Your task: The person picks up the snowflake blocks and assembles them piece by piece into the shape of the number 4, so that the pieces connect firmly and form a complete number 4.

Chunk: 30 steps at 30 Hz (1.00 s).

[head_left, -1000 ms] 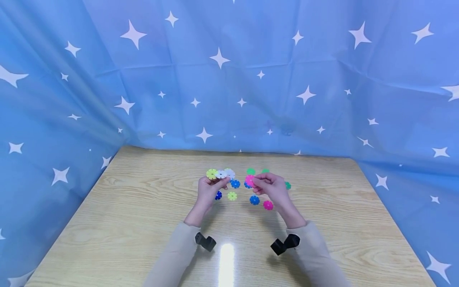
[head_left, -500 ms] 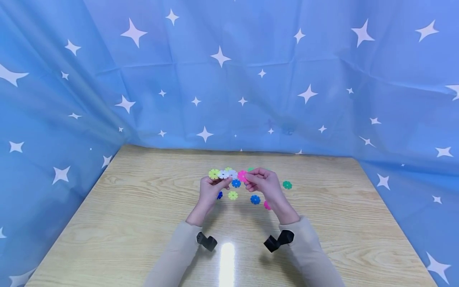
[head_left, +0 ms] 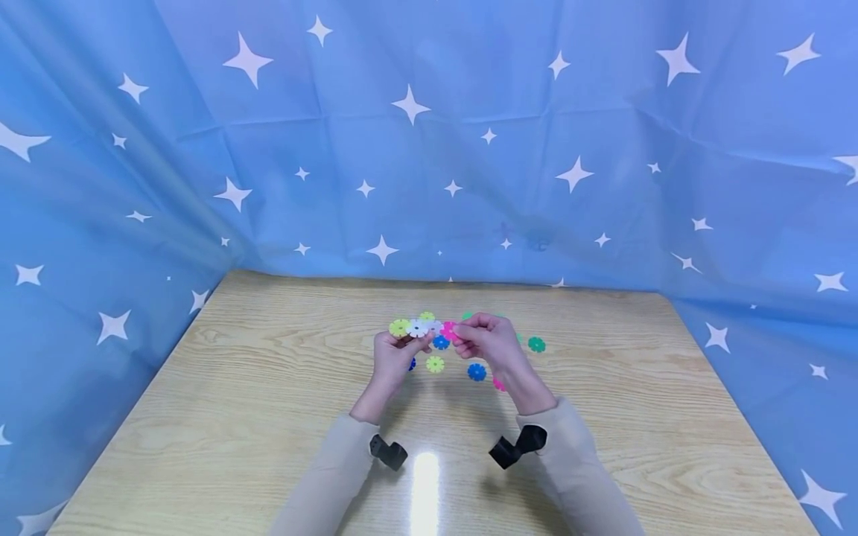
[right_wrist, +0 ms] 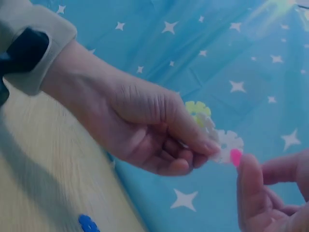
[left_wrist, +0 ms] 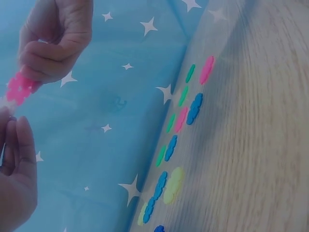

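Observation:
Held up over the table, my left hand (head_left: 394,363) pinches a short chain of notched plastic discs. The chain runs from a yellow-green disc (head_left: 398,328) through a white disc (head_left: 417,328) to a second white disc (head_left: 435,328) on the right. My right hand (head_left: 494,348) pinches a pink notched disc (head_left: 448,331) at the edge of that second white one. In the left wrist view the pink disc (left_wrist: 19,89) overlaps a pale disc right above the left fingertips. Right-hand fingers cover part of the pink disc (right_wrist: 235,157) in the right wrist view.
Loose discs lie on the wooden table (head_left: 268,387) below and beyond the hands: a yellow-green disc (head_left: 435,364), a blue disc (head_left: 477,372), a green disc (head_left: 537,345) and several others, some partly hidden by the hands. A star-patterned blue cloth (head_left: 429,164) hangs behind.
My right hand has moved left with the pink disc, bringing it up to the white end of the chain. My left hand has shifted only slightly, and its chain has tilted a little.

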Motion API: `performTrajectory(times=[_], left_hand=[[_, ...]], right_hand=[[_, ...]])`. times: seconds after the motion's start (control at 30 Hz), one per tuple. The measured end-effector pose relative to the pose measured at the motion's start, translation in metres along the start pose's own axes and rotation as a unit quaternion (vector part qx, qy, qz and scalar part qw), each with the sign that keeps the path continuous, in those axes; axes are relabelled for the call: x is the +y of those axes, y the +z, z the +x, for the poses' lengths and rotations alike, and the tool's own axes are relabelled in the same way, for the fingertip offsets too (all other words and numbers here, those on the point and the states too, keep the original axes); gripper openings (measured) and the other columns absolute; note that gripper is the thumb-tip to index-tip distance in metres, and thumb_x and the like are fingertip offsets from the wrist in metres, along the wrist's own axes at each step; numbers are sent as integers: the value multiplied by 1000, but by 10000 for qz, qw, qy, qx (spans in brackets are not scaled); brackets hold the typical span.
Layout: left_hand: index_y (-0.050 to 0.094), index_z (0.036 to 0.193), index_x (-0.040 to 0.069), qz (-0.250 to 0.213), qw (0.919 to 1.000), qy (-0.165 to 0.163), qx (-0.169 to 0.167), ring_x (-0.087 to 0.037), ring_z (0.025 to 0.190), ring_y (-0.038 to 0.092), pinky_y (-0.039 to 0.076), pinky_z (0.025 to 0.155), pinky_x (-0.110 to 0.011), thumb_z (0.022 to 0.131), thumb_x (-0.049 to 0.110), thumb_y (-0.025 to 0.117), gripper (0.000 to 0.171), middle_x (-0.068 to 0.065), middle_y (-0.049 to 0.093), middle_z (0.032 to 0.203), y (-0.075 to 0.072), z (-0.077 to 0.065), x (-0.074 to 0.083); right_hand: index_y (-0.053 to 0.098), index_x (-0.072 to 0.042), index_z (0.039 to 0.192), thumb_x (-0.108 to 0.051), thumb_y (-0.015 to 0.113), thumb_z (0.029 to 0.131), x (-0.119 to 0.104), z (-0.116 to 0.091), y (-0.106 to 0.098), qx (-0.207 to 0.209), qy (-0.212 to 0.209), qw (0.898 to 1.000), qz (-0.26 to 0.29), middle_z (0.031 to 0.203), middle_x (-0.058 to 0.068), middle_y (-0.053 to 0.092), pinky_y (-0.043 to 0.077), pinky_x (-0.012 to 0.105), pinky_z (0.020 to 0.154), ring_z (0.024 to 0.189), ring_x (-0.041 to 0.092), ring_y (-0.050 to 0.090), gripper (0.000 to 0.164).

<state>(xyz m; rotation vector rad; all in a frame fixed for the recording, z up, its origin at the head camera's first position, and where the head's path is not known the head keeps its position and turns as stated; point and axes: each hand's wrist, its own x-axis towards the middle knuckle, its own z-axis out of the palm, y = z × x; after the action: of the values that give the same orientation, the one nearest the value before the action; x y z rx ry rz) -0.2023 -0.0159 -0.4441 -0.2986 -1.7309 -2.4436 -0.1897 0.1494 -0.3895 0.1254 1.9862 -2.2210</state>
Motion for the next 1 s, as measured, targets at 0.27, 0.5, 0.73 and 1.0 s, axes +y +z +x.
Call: performTrajectory(times=[0.27, 0.5, 0.73, 1.0], left_hand=[[68, 76, -4, 197, 9991, 371, 100, -9, 53, 62, 56, 60, -20, 78, -4, 72, 4, 6, 67, 66, -3, -1, -2], [67, 80, -8, 312, 9985, 435, -65, -8, 58, 63, 57, 66, -22, 81, -7, 67, 1, 7, 67, 67, -3, 3, 0], [67, 78, 1, 19, 9999, 70, 86, -8, 61, 64, 56, 71, -22, 82, 4, 70, 7, 4, 67, 66, -8, 6, 0], [68, 79, 11, -317, 9992, 34, 235, -10, 62, 65, 58, 71, -25, 83, -3, 67, 15, 3, 68, 71, -16, 7, 0]], right_hand=[[56, 4, 82, 3, 61, 88, 2, 0, 11, 74, 61, 9996, 259, 59, 4, 62, 57, 23, 53, 49, 11, 62, 8], [55, 4, 86, -1, 60, 90, 2, 0, 9, -99, -36, 9996, 243, 63, 4, 63, 58, 23, 55, 52, 11, 62, 8], [60, 7, 101, -13, 62, 92, 15, 0, -7, -247, -322, 9982, -430, 75, 4, 66, 59, 26, 65, 66, 12, 65, 22], [63, 10, 104, -4, 65, 87, 44, 2, -44, 221, -719, 9680, -2395, 91, 15, 66, 57, 27, 69, 75, 13, 61, 23]])
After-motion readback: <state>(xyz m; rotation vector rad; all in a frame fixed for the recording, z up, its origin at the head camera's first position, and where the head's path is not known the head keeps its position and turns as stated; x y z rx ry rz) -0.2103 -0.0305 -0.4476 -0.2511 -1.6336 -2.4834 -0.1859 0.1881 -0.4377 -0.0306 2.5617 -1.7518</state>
